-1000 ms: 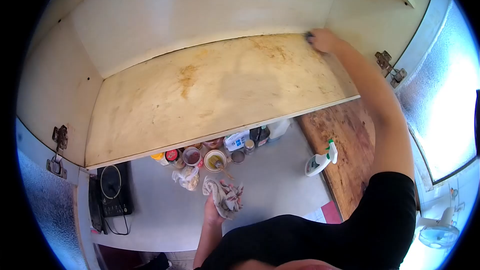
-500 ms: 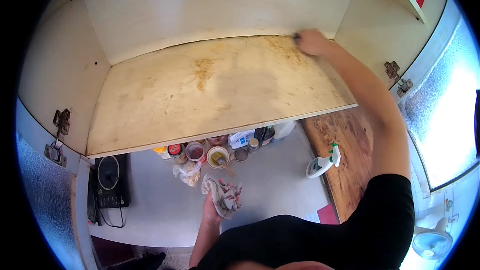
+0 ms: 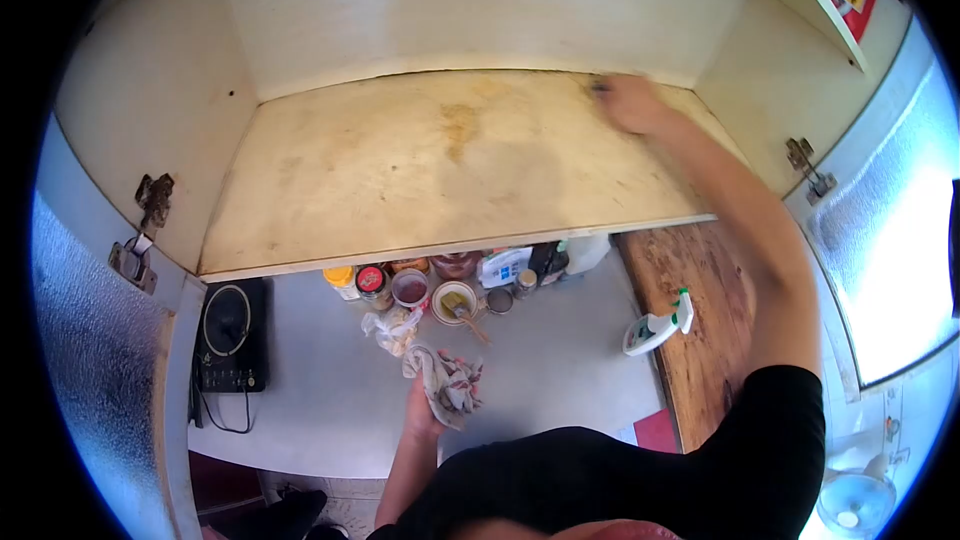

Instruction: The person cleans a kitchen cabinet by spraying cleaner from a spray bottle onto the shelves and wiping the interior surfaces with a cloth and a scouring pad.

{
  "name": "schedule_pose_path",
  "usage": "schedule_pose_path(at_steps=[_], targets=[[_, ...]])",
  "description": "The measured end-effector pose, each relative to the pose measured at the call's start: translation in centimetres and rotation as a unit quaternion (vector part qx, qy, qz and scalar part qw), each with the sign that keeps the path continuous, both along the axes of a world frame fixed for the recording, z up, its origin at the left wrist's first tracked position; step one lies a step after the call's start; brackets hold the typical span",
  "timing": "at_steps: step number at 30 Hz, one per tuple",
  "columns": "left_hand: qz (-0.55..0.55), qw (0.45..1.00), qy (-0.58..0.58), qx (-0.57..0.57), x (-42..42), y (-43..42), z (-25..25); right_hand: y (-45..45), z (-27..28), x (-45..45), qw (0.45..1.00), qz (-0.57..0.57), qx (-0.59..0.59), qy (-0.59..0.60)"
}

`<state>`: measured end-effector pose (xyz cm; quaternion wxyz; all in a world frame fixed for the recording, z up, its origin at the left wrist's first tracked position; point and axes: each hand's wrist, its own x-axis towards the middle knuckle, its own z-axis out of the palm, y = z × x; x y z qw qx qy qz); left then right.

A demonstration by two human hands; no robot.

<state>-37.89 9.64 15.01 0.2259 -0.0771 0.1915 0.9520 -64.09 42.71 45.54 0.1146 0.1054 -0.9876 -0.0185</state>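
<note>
My right hand (image 3: 632, 106) is closed, reaching to the back right of the cabinet shelf (image 3: 340, 190). It is blurred by motion, and a small dark thing (image 3: 601, 87) shows at its fingers; its kind is unclear. Yellow-brown stains (image 3: 459, 130) mark the shelf board to the left of that hand. Below the shelf, in front of my body, my left hand (image 3: 424, 410) grips a crumpled, patterned cloth rag (image 3: 447, 386). The rag hangs over the grey counter (image 3: 330, 420).
Jars (image 3: 373, 285), a bowl with a brush (image 3: 454, 303) and a plastic bag (image 3: 392, 328) stand under the shelf edge. A spray bottle (image 3: 657, 328) is near the wooden board (image 3: 700, 300). An induction cooker (image 3: 233, 335) sits left. Open glass doors (image 3: 880, 210) flank the cabinet.
The view has shifted, so the cabinet and counter things appear farther right. My right hand has moved slightly left and forward from the back corner. My left hand still holds the rag.
</note>
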Motion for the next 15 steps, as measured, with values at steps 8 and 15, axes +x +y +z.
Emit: schedule_pose_path(at_steps=[8,15], targets=[[-0.035,0.999,-0.015,-0.001,-0.4,1.6,1.8,-0.6,0.1,6.4,0.992,0.094,-0.081,-0.001],[-0.030,0.999,-0.003,0.025,0.7,0.4,1.1,-3.3,-0.8,4.4,0.995,0.099,-0.012,0.024]])
